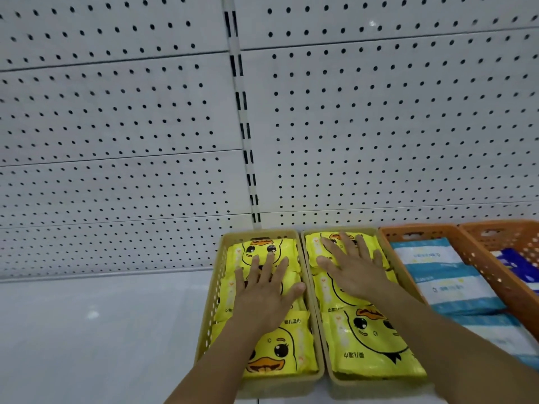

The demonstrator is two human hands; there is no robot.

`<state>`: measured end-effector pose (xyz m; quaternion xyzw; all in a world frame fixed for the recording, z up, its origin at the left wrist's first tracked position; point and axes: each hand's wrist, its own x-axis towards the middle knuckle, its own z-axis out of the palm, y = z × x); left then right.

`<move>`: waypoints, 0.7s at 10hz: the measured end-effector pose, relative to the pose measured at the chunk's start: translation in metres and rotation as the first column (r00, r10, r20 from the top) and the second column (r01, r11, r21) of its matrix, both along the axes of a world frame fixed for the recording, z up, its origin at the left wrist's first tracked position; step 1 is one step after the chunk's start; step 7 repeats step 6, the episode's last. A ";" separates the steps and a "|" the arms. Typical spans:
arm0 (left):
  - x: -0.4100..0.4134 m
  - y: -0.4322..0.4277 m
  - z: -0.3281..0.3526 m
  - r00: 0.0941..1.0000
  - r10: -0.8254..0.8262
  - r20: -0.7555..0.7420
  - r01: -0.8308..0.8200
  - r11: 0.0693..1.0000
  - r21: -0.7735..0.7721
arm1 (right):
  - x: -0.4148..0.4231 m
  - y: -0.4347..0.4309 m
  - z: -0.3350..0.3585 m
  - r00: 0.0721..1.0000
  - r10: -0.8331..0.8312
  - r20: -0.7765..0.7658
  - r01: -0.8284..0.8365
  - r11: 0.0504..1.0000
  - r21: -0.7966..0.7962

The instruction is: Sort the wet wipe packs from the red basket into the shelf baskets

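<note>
Two tan shelf baskets stand side by side, the left basket [207, 310] and the right basket [326, 330], each filled with yellow duck-print wet wipe packs [280, 351]. My left hand [267, 293] lies flat, fingers spread, on the packs in the left basket. My right hand [354, 268] lies flat on the yellow packs [373, 342] in the right basket. Neither hand grips a pack. The red basket is out of view.
Right of the tan baskets, an orange basket [478, 258] holds white and light-blue packs [446, 284]. A second orange basket [522, 234] at the far right holds dark blue packs [522, 266]. White pegboard [116, 126] backs the shelf [102, 330], which extends to the left.
</note>
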<state>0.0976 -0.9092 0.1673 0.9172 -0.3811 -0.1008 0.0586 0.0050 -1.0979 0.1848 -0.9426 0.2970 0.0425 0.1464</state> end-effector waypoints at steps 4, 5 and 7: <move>-0.046 0.023 0.033 0.992 0.053 -0.111 -0.086 0.943 -0.321 | -0.086 0.030 0.036 0.984 0.089 0.152 -0.121 0.969 0.217; -0.097 0.050 0.039 0.987 0.031 -0.158 -0.116 0.821 -0.560 | -0.134 0.038 0.046 0.957 0.041 0.287 -0.116 0.962 0.249; -0.148 0.088 0.033 0.989 0.013 -0.149 -0.121 0.653 -0.748 | -0.180 0.045 0.061 0.895 -0.047 0.444 -0.112 0.939 0.325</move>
